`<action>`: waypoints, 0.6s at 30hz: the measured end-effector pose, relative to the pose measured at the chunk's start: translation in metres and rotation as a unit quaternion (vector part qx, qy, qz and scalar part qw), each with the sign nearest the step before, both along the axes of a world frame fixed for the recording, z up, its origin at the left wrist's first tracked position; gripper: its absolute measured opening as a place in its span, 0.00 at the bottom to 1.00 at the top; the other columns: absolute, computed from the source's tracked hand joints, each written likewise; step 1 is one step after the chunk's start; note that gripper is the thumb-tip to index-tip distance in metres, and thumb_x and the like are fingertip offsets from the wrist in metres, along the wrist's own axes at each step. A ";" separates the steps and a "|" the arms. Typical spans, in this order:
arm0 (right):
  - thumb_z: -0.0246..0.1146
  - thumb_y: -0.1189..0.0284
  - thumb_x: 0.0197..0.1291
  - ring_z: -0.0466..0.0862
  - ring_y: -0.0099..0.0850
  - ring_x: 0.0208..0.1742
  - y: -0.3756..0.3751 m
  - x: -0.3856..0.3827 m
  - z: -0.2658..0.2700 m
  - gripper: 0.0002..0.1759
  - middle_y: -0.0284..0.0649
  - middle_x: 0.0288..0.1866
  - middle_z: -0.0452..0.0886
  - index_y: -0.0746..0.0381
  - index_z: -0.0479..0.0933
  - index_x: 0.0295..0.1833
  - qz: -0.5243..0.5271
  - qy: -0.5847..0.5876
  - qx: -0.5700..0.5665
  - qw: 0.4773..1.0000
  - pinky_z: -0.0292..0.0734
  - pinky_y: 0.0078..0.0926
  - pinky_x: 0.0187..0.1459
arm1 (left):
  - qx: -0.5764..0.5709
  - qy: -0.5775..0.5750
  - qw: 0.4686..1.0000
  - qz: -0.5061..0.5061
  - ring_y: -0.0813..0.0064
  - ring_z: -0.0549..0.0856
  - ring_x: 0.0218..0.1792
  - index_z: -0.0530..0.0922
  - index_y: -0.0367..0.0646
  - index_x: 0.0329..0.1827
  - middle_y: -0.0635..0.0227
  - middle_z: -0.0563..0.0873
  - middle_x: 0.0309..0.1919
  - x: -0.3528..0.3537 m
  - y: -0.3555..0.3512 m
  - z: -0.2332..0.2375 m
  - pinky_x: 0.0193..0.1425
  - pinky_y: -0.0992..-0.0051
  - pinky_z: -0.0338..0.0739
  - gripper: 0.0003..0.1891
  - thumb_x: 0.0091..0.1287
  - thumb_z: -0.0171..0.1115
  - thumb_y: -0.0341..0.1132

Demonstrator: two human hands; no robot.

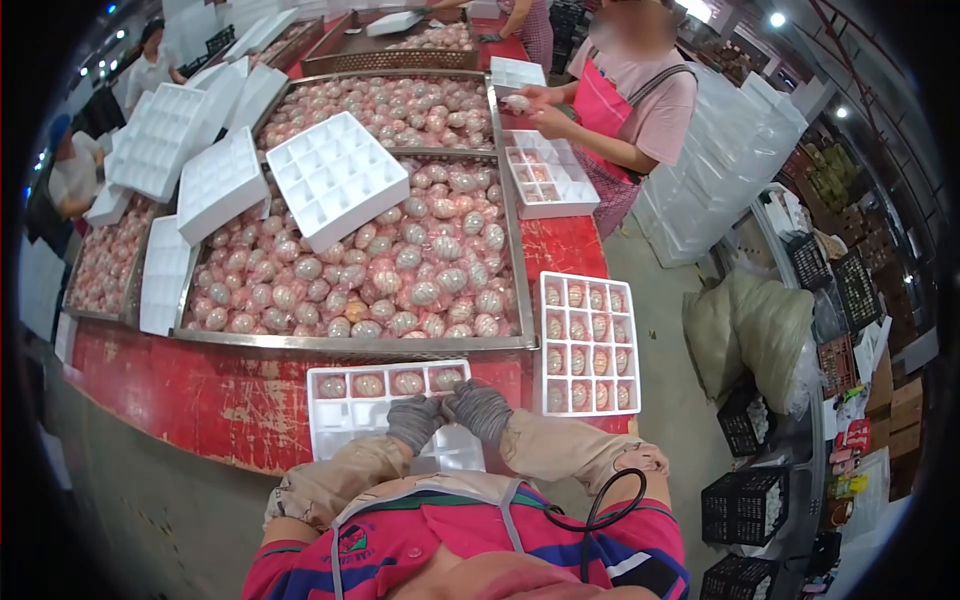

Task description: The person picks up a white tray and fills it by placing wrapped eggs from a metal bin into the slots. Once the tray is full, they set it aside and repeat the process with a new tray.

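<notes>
A white foam tray (340, 414) with square compartments lies at the table's front edge, right before me. Its back row holds several wrapped eggs (368, 385), while visible compartments in the row nearer me hold nothing. My left hand (415, 421), in a grey striped glove, is over the tray's middle with its fingers curled. My right hand (479, 411), gloved alike, meets it fingertip to fingertip above the tray's right side. Both hands look closed; whatever is between the fingers is hidden. A fuller foam tray (589, 343) with wrapped eggs in its compartments lies to my right.
Behind the tray stands a metal-rimmed bin (350, 343) heaped with wrapped eggs, an empty foam tray (337, 178) resting on top. More foam trays (222, 180) pile up left. A co-worker (630, 110) handles an egg by another part-filled tray (555, 208). The table (200, 385) is red.
</notes>
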State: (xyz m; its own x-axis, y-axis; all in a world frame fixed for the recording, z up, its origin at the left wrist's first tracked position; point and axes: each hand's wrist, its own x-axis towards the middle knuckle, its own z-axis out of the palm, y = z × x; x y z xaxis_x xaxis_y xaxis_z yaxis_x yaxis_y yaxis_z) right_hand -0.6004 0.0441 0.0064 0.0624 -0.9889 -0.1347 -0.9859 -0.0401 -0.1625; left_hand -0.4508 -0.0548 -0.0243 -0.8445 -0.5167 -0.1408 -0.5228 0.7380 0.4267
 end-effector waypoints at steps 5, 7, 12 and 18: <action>0.55 0.69 0.55 0.80 0.42 0.44 0.000 0.003 0.007 0.12 0.44 0.41 0.78 0.61 0.76 0.43 0.021 0.003 0.017 1.000 0.78 0.37 0.40 | 0.004 -0.048 0.998 -0.034 0.59 0.83 0.35 0.82 0.52 0.41 0.62 0.84 0.32 0.000 -0.011 0.001 0.40 0.58 0.76 0.15 0.55 0.63 0.47; 0.55 0.69 0.55 0.81 0.42 0.42 -0.007 0.000 -0.006 0.12 0.45 0.41 0.78 0.61 0.76 0.44 0.036 -0.003 0.023 0.999 0.79 0.38 0.39 | -0.018 -0.106 0.993 -0.043 0.60 0.84 0.36 0.82 0.52 0.42 0.62 0.85 0.32 -0.011 -0.011 -0.014 0.41 0.58 0.77 0.14 0.56 0.61 0.47; 0.55 0.69 0.57 0.82 0.42 0.39 -0.009 -0.004 -0.001 0.12 0.46 0.39 0.79 0.60 0.76 0.45 0.064 -0.031 0.039 0.997 0.79 0.40 0.35 | 0.020 -0.125 0.989 -0.071 0.59 0.86 0.36 0.83 0.51 0.40 0.59 0.86 0.33 -0.017 -0.013 -0.004 0.38 0.59 0.79 0.15 0.59 0.57 0.48; 0.53 0.67 0.60 0.84 0.44 0.35 -0.013 0.002 -0.009 0.11 0.48 0.38 0.80 0.60 0.77 0.42 0.042 0.004 0.058 0.997 0.78 0.45 0.29 | -0.031 -0.182 0.980 -0.073 0.61 0.87 0.34 0.85 0.46 0.36 0.59 0.87 0.31 -0.025 -0.007 -0.015 0.34 0.57 0.79 0.12 0.63 0.52 0.36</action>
